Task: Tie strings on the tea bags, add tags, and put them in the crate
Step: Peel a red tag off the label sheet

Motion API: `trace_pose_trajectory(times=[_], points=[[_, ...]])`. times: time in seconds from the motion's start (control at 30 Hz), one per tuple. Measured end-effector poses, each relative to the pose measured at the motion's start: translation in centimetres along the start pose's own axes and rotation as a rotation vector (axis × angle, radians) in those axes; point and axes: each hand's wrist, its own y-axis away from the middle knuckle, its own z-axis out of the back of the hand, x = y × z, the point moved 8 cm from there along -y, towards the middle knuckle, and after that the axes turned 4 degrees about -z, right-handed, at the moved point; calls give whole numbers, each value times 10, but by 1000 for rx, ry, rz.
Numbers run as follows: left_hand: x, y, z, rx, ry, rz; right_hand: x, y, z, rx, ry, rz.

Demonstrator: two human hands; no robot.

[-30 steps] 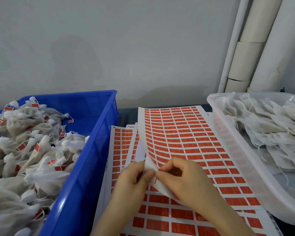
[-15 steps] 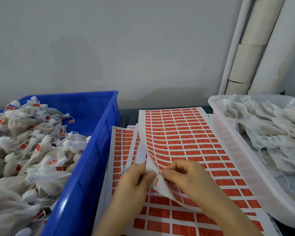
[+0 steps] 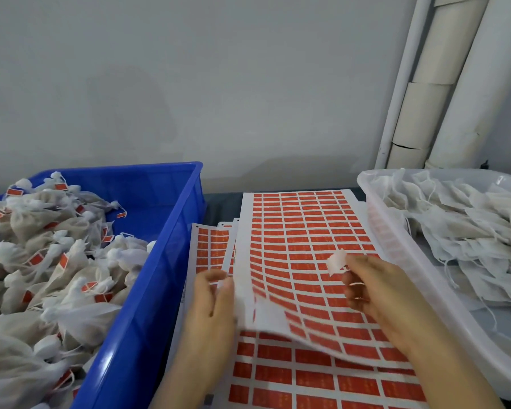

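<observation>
Blue crate [image 3: 139, 329] heaped with tied, tagged bags [image 3: 56, 261] | tub [image 3: 381, 219] holds many untied bags [image 3: 469, 231] | left hand [image 3: 210, 305] pinches lifted sheet [image 3: 301, 255] edge | right hand [image 3: 375, 290] pinches white scrap [image 3: 336, 262] | much left

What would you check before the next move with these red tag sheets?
1. Right hand pinches a small white piece: ok.
2. Is that piece a tag: cannot tell, blurred.
3. Left hand holds the top sheet by its lifted edge: ok.
4. Blue crate has room at its far corner: ok.
5. Untied tea bags wait in the white basket: ok.
</observation>
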Motion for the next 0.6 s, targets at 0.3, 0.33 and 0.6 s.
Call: trace_pose_trajectory(times=[0.3, 0.33, 0.6], points=[[-7, -6, 30, -323, -22, -224, 5, 1, -9, 17, -21, 97], [-7, -7, 31, -330, -25, -224, 6, 1, -9, 13, -22, 105], [-7, -6, 41, -389, -38, -226, 11, -1, 0, -105, -1, 205]])
